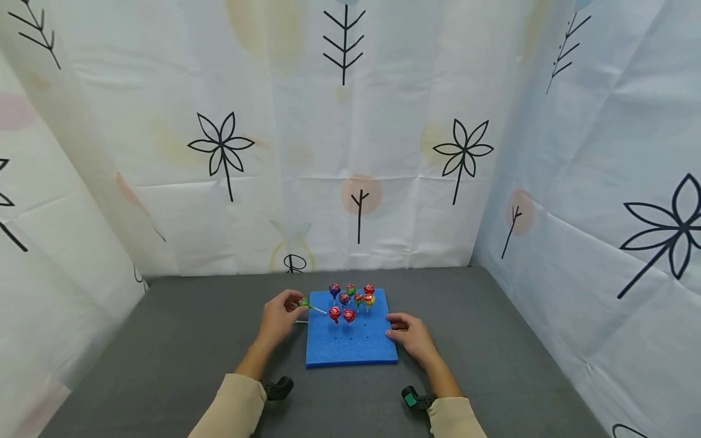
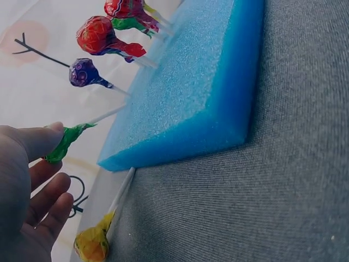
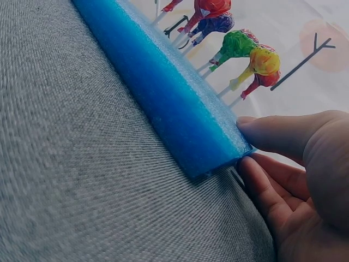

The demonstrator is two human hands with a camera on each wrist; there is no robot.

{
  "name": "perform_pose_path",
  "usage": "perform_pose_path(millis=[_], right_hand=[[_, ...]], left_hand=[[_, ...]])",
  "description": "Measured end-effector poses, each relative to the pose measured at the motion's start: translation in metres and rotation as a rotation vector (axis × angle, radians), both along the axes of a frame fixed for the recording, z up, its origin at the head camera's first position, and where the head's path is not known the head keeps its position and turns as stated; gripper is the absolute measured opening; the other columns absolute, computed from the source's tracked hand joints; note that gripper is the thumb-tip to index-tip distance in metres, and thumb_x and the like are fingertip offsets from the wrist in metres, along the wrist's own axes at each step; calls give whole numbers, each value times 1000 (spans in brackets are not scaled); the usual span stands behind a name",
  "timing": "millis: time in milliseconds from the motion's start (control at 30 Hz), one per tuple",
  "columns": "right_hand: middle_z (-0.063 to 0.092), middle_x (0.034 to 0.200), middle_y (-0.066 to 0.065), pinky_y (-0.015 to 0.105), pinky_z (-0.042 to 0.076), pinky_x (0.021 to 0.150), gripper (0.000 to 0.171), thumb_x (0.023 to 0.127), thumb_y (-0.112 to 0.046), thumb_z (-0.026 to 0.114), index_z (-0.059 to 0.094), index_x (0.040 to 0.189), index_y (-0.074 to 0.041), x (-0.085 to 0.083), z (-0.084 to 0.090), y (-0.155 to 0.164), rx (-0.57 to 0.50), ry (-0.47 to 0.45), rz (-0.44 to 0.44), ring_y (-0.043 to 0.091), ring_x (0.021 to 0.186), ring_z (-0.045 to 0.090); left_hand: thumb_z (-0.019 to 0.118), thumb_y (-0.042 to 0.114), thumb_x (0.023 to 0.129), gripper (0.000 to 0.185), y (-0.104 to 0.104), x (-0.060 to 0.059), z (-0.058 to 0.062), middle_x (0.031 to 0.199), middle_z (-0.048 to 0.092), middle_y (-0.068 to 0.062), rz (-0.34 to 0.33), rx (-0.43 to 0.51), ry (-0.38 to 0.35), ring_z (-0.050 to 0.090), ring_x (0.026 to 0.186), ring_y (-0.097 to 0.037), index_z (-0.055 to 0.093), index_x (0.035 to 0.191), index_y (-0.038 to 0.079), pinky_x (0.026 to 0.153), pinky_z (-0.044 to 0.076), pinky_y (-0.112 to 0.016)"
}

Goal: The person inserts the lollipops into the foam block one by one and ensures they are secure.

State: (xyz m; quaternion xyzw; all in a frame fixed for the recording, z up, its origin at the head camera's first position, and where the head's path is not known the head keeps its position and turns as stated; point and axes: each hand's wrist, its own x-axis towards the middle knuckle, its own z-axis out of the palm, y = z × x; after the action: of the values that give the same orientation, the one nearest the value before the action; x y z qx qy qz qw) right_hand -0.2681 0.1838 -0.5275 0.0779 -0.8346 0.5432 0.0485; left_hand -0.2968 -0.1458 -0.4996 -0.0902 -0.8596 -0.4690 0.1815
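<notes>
My left hand (image 1: 279, 316) pinches a green-wrapped lollipop (image 2: 66, 141) by its head, between thumb and index finger. Its white stick points right, over the left part of a blue foam board (image 1: 350, 350). At the board's right edge, my right hand (image 1: 413, 337) holds the foam, thumb on top and fingers along the side, as the right wrist view shows. Several wrapped lollipops stand upright in the board, among them a purple one (image 1: 334, 290), a red one (image 1: 348, 315) and a yellow one (image 3: 264, 61). Small holes mark the foam nearer the front.
A yellow-wrapped lollipop (image 2: 92, 243) lies on the grey table (image 1: 191, 365) beside the board's left edge, under my left hand. White patterned cloth (image 1: 383, 134) hangs behind the table and along both sides. Black straps with cameras (image 1: 279, 388) sit on my wrists.
</notes>
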Motion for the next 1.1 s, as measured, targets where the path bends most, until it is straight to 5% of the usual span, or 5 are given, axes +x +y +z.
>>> perform_pose_path(millis=[400, 900, 1100], right_hand=[[67, 106, 8, 42, 53, 83, 29, 85, -2, 73, 68, 114, -3, 0, 2, -1, 22, -18, -19, 24, 97, 62], [67, 106, 9, 41, 53, 82, 30, 85, -2, 73, 68, 115, -2, 2, 0, 0, 18, -7, 4, 25, 97, 62], [67, 107, 10, 40, 53, 83, 31, 86, -3, 73, 67, 116, -2, 2, 1, 1, 11, -17, 7, 26, 98, 62]], left_hand=[[78, 7, 83, 23, 2, -3, 2, 92, 67, -3, -22, -57, 15, 62, 80, -17, 68, 103, 7, 71, 54, -36], [81, 8, 79, 23, 8, -7, 20, 93, 66, 0, -86, -427, 151, 60, 88, -20, 70, 100, 12, 78, 52, -40], [81, 9, 80, 24, 16, -6, 23, 93, 66, 2, -98, -444, 178, 59, 91, -20, 71, 101, 13, 79, 52, -40]])
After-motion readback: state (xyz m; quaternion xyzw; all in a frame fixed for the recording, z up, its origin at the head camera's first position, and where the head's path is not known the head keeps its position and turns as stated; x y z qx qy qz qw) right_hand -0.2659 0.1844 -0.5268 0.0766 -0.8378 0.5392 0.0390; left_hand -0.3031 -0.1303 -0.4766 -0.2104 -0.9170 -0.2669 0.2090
